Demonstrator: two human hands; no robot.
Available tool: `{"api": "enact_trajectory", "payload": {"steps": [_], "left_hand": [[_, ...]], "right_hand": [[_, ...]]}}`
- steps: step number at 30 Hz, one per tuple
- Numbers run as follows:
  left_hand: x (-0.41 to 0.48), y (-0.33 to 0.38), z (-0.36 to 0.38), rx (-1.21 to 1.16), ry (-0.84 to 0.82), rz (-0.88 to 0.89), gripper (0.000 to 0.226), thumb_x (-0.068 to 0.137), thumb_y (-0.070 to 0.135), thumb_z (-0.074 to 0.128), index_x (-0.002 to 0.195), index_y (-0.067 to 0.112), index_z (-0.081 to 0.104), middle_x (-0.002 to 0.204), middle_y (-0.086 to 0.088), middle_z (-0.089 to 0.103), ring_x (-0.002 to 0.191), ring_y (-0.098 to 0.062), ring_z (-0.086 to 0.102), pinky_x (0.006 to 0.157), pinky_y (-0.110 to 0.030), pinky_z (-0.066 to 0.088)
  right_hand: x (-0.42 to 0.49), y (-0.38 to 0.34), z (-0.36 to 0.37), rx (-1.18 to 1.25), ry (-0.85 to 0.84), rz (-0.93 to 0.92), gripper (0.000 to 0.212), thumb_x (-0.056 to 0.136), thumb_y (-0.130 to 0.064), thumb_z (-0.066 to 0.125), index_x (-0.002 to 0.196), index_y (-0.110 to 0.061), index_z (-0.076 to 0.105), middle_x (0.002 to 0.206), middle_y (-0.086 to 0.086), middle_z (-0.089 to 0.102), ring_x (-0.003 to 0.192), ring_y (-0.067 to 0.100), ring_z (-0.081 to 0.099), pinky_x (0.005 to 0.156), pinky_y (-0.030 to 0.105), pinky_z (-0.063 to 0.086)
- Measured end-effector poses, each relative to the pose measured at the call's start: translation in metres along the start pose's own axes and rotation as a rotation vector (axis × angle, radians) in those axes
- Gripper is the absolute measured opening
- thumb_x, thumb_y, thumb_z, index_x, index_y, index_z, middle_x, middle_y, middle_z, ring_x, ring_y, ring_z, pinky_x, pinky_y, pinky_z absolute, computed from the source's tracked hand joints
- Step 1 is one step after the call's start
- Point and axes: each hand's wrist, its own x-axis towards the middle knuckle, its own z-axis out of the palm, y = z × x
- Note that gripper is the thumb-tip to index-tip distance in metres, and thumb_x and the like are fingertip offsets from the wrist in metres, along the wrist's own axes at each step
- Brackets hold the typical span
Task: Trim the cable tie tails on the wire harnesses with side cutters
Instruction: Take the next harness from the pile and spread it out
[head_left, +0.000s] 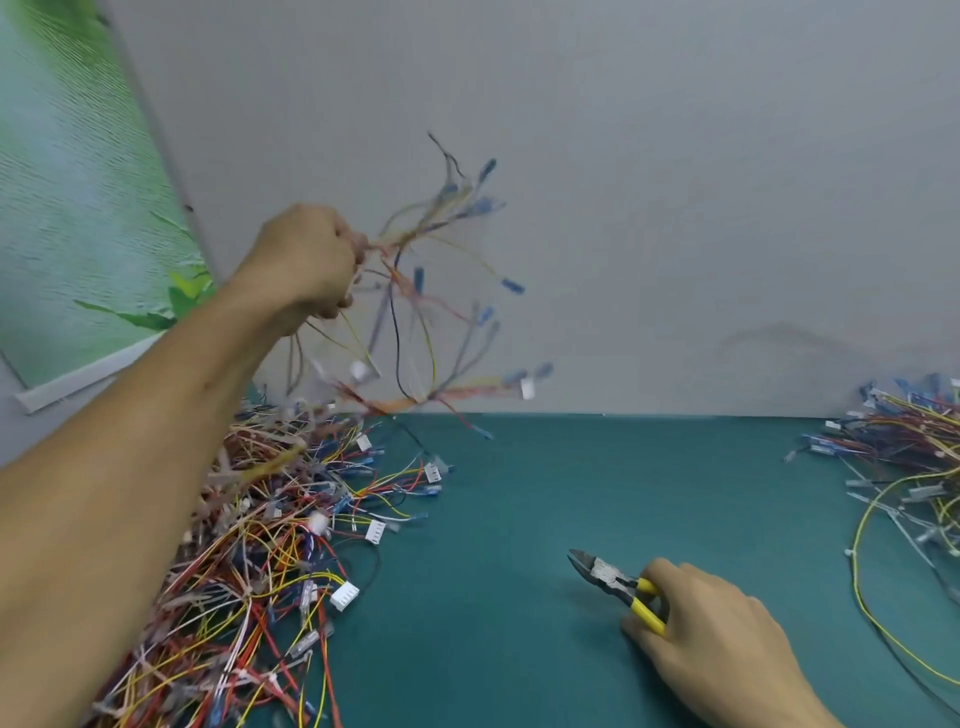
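Yellow-handled cutters (618, 584) sit gripped in your right hand (717, 639) on the mat (519, 519); left hand (306, 260) clutches a harness (415, 291) aloft over the pile (270, 545), so steady it, find the tie, cut flush.

A teal matte tabletop (545, 493) carries a big tangled heap of multicoloured wire harnesses (249, 571) at left and a smaller heap (909, 457) far right.

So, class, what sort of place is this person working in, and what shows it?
Probably a wire-harness assembly bench in a workshop: a heap of wire harnesses on a teal mat, side cutters in the right hand, another harness gripped in the left hand.
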Motion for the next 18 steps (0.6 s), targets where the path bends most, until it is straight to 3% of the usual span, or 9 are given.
{"api": "enact_trajectory", "payload": {"steps": [4, 7, 9, 11, 14, 16, 18], "left_hand": [[-0.004, -0.001, 0.018, -0.335, -0.029, -0.092, 0.027, 0.097, 0.016, 0.043, 0.072, 0.011, 0.053, 0.07, -0.011, 0.061, 0.036, -0.014, 0.056, 0.036, -0.019, 0.042], [-0.016, -0.01, 0.042, -0.349, -0.084, -0.134, 0.024, 0.098, 0.019, 0.043, 0.08, 0.009, 0.056, 0.083, -0.013, 0.065, 0.061, -0.024, 0.065, 0.055, -0.032, 0.049], [-0.022, -0.017, 0.053, -0.317, 0.004, -0.107, 0.023, 0.096, 0.019, 0.047, 0.078, 0.011, 0.06, 0.086, -0.004, 0.066, 0.079, -0.026, 0.065, 0.067, -0.034, 0.046], [-0.023, -0.016, 0.055, -0.459, 0.092, -0.106, 0.026, 0.096, 0.017, 0.045, 0.075, 0.016, 0.06, 0.081, 0.002, 0.065, 0.071, -0.018, 0.065, 0.064, -0.026, 0.046], [-0.024, -0.016, 0.056, -0.515, 0.139, -0.143, 0.024, 0.099, 0.017, 0.04, 0.086, 0.011, 0.06, 0.085, -0.005, 0.064, 0.058, -0.013, 0.061, 0.05, -0.022, 0.047], [-0.029, -0.009, 0.058, -0.482, 0.17, -0.055, 0.024, 0.098, 0.022, 0.042, 0.086, 0.009, 0.059, 0.081, -0.004, 0.065, 0.064, -0.018, 0.065, 0.063, -0.033, 0.056], [-0.047, 0.005, 0.058, -0.298, 0.28, 0.123, 0.026, 0.096, 0.029, 0.043, 0.083, 0.01, 0.055, 0.077, -0.001, 0.064, 0.071, -0.026, 0.065, 0.07, -0.04, 0.052]], "right_hand": [[0.001, 0.0, -0.008, 0.099, -0.053, 0.042, 0.023, 0.085, -0.049, 0.052, 0.078, -0.031, 0.039, 0.081, -0.008, 0.054, 0.076, 0.008, 0.048, 0.06, 0.024, 0.034], [0.004, 0.004, -0.019, 0.286, -0.063, 0.126, 0.027, 0.086, -0.04, 0.057, 0.073, -0.023, 0.042, 0.071, -0.002, 0.056, 0.068, 0.009, 0.05, 0.054, 0.021, 0.034], [0.006, 0.006, -0.026, 0.407, -0.063, 0.172, 0.026, 0.087, -0.038, 0.06, 0.075, -0.019, 0.049, 0.069, -0.001, 0.059, 0.067, 0.012, 0.052, 0.055, 0.024, 0.036], [0.008, 0.01, -0.029, 0.486, -0.068, 0.202, 0.025, 0.086, -0.036, 0.063, 0.078, -0.013, 0.054, 0.069, 0.003, 0.061, 0.063, 0.014, 0.051, 0.055, 0.027, 0.036], [0.008, 0.013, -0.03, 0.57, -0.053, 0.219, 0.025, 0.085, -0.033, 0.065, 0.077, -0.012, 0.056, 0.061, 0.0, 0.056, 0.056, 0.014, 0.047, 0.052, 0.027, 0.033], [0.011, 0.015, -0.03, 0.662, -0.025, 0.217, 0.025, 0.085, -0.032, 0.066, 0.076, -0.01, 0.057, 0.055, -0.005, 0.05, 0.055, 0.015, 0.045, 0.055, 0.028, 0.032], [0.013, 0.013, -0.034, 0.838, 0.02, 0.23, 0.027, 0.087, -0.028, 0.066, 0.072, -0.008, 0.055, 0.055, -0.003, 0.049, 0.056, 0.017, 0.047, 0.062, 0.031, 0.034]]}}
